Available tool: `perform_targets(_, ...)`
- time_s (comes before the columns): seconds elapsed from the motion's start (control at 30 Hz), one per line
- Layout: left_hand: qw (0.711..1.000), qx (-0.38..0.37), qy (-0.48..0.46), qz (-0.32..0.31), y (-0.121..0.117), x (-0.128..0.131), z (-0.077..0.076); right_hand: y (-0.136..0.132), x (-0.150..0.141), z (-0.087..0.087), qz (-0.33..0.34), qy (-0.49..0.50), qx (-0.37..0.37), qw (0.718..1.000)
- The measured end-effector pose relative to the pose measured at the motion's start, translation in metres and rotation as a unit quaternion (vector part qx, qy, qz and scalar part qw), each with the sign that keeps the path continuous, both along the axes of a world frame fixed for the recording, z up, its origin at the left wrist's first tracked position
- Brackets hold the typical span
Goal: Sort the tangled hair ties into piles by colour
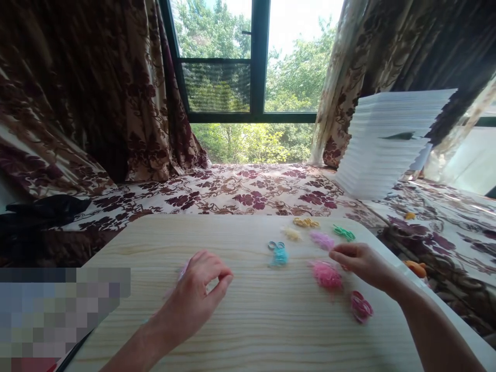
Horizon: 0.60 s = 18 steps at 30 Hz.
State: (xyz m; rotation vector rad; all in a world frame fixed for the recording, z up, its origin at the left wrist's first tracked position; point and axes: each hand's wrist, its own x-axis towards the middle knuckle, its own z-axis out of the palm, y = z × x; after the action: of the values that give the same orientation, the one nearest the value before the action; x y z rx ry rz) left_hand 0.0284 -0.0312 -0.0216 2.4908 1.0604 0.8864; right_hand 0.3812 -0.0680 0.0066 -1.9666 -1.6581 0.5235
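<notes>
My left hand point(203, 281) hovers over the left half of the wooden board, thumb and forefinger curled together; anything between them is too small to make out. Partly hidden behind it is something pale purple point(183, 269). Over on the right, my right hand point(358, 261) is pinched at the edge of a small lilac heap point(322, 239), its fingertips' contents unclear. Close by lie a pink heap of what look like tiny elastic bands point(327, 275) and a bundle of dark pink loops point(361, 307). A turquoise heap point(279, 257) with two grey-blue rings point(276, 245) sits between the hands.
Farther back on the board point(217, 232) are a pale yellow heap point(291, 234), yellow loops point(306, 222) and green loops point(344, 232). A tall white stack point(387, 144) stands at the back right. Beside the board's right edge lies an orange object point(416, 268). Patterned cloth point(248, 191) covers the windowsill.
</notes>
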Motion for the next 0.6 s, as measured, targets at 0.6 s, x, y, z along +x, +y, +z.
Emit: perform_targets(0.6,1.0,0.012,0.014,0.001,-0.0003,-0.0012,0.0003,0.0006,-0.0071,0.0022,0.024,-0.004,-0.023,0.999)
